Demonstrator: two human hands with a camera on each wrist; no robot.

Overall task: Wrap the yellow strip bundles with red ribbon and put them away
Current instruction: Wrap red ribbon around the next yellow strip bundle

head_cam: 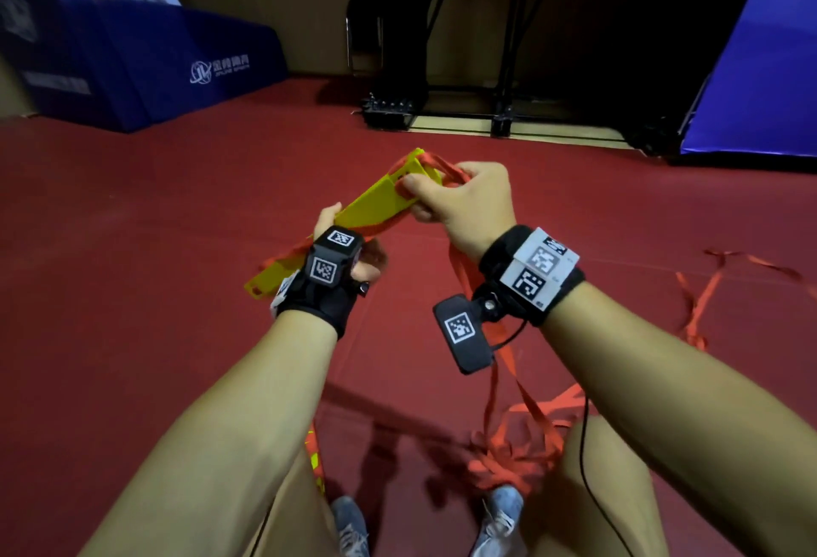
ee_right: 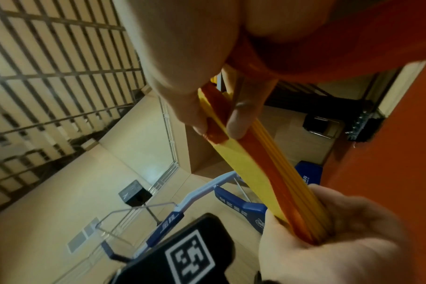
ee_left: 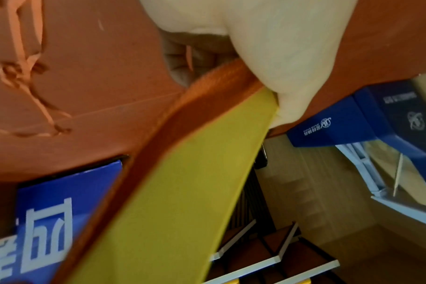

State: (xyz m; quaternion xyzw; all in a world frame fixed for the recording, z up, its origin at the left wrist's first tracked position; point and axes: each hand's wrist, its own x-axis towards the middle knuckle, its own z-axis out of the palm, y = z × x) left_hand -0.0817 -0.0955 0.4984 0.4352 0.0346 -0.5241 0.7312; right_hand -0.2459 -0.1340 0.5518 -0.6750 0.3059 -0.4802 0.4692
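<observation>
A bundle of flat yellow strips (head_cam: 371, 207) slants up and away in front of me. My left hand (head_cam: 349, 233) grips its near half, fingers curled round it. At the far end my right hand (head_cam: 420, 194) pinches the red ribbon (head_cam: 468, 273) against the strips. In the right wrist view my fingertips (ee_right: 236, 123) press the ribbon (ee_right: 268, 165) along the bundle (ee_right: 241, 159). The left wrist view shows the yellow bundle (ee_left: 182, 182) with ribbon (ee_left: 156, 138) along its edge. The ribbon's loose length hangs down to a tangled pile (head_cam: 513, 459) on the floor.
The floor is red matting (head_cam: 154, 269). Another loose red ribbon (head_cam: 707, 291) lies at the right. Blue padded blocks (head_cam: 177, 61) stand back left, a blue mat (head_cam: 760, 70) back right, a black stand base (head_cam: 442, 112) between. A yellow piece with ribbon (head_cam: 316, 463) shows by my left leg.
</observation>
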